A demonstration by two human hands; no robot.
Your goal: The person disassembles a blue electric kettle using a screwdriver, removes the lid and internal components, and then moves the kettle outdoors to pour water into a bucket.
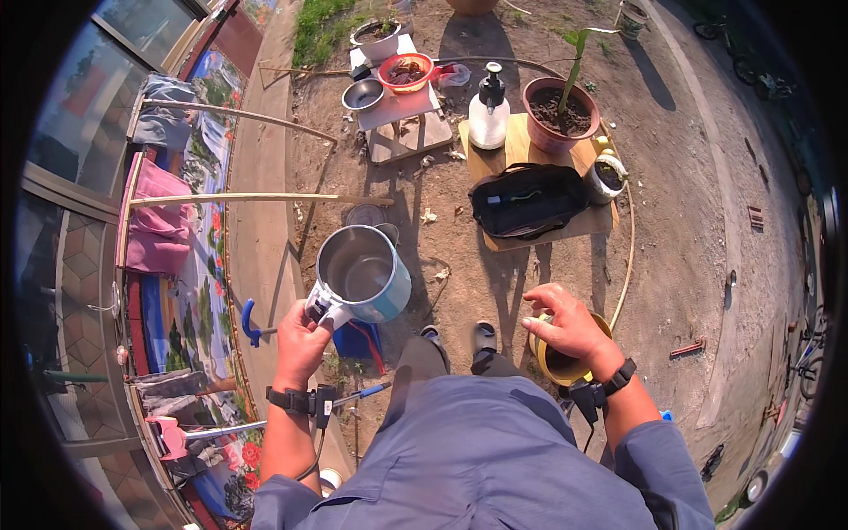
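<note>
My left hand is closed round the white handle of a light blue metal pot, held out in front of me and tilted so its bare grey inside shows. My right hand hangs with fingers stretched forward and thumb apart, holding nothing that I can see. Beneath it is a yellow flowerpot with dark contents, partly hidden by the hand and wrist. I cannot tell whether they touch.
Ahead stands a wooden table with a white spray bottle, a potted plant, a black tool bag and a small white pot. A low stand bears bowls. Wooden rods jut from the left. A hose curves across the dirt.
</note>
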